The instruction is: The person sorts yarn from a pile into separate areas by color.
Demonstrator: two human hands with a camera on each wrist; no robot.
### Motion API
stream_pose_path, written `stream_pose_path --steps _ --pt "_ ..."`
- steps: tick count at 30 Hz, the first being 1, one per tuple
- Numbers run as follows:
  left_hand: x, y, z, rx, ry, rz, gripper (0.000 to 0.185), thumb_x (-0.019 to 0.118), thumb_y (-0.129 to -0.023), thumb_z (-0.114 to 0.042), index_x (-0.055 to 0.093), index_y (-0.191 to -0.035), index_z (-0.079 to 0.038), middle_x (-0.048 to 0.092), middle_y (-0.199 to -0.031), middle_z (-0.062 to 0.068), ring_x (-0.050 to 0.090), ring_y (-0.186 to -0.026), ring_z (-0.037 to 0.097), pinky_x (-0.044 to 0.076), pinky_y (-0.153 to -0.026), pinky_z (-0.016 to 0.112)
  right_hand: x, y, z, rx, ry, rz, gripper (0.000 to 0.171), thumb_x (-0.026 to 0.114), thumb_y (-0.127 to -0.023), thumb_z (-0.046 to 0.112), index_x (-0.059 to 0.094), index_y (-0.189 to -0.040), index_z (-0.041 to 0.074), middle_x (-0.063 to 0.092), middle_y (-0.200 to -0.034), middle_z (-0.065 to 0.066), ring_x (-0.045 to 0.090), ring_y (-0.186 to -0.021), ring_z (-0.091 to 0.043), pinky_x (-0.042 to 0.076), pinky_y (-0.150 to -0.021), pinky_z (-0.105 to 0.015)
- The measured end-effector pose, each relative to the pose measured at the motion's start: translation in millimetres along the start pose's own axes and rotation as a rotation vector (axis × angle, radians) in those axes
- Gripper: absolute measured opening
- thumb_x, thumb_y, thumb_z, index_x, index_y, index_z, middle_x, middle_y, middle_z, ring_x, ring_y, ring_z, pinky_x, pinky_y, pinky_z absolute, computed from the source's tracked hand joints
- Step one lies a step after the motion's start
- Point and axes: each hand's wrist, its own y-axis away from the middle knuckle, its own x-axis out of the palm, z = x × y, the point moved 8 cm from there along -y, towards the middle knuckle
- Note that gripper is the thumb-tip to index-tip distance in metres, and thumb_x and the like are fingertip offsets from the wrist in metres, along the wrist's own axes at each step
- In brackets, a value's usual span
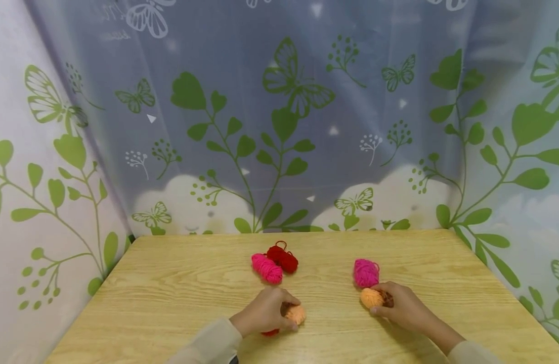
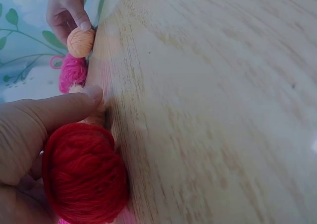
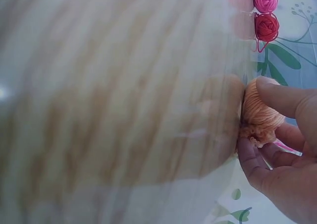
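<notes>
Your left hand [image 1: 264, 314] sits close to the table's near edge, a little left of centre, fingers curled over two yarn balls at once. The peach yarn ball [image 1: 296, 314] pokes out past your fingertips on the right. The red yarn ball [image 2: 84, 173] lies under the palm, gripped between thumb and fingers in the left wrist view; from the head camera only a sliver shows. Both read as round, no clear long axis.

Your right hand [image 1: 399, 306] is right of centre, about as near. Thumb and fingers pinch an orange yarn ball [image 1: 372, 298] on the wooden table [image 1: 170, 293]; the ball points out to the left of your hand. Roughly round.

Just beyond it, touching or nearly so, lies a magenta skein [image 1: 366, 273], a stray loop at its far right end.

Further back, near the table's middle, a pink skein [image 1: 267, 268] lies oblong, long axis running from far-left to near-right. Against its far right side sits a dark red skein [image 1: 283, 258], a loop of thread at its far end.

Behind the far edge hangs a curtain [image 1: 279, 126] printed with leaves and butterflies.
</notes>
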Motion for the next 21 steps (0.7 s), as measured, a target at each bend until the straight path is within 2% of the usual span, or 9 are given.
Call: stream_pose_path --steps 4,11,21 --pt "0.7 -0.2 0.6 -0.014 0.011 0.004 0.043 0.087 -0.069 -0.023 0.074 -0.106 -0.005 0.072 -0.099 -0.002 0.057 -0.084 0.0 0.045 -0.072 0.014 -0.2 -0.6 0.2 0.002 0.009 -0.006 0.047 0.079 -0.078 0.024 0.065 -0.114 -0.003 0.066 -0.11 -0.015 0.062 -0.099 -0.03 0.052 -0.076 -0.035" --pt "1.6 -1.4 1.6 -0.027 -0.001 0.01 0.042 0.087 -0.069 -0.023 0.074 -0.106 -0.006 0.072 -0.099 -0.003 0.058 -0.084 0.001 0.046 -0.073 0.015 0.4 -1.8 -0.6 0.002 -0.017 0.002 0.046 0.079 -0.079 0.024 0.065 -0.113 -0.004 0.066 -0.107 -0.014 0.057 -0.089 -0.017 0.048 -0.067 -0.024" --pt "1.5 -1.0 1.0 -0.041 -0.005 -0.002 0.042 0.087 -0.069 -0.022 0.074 -0.105 -0.006 0.072 -0.098 -0.002 0.059 -0.087 0.003 0.047 -0.075 0.016 0.1 -1.8 0.2 0.003 -0.013 0.005 0.045 0.079 -0.079 0.024 0.066 -0.112 -0.004 0.066 -0.106 -0.013 0.056 -0.087 -0.015 0.047 -0.066 -0.023"
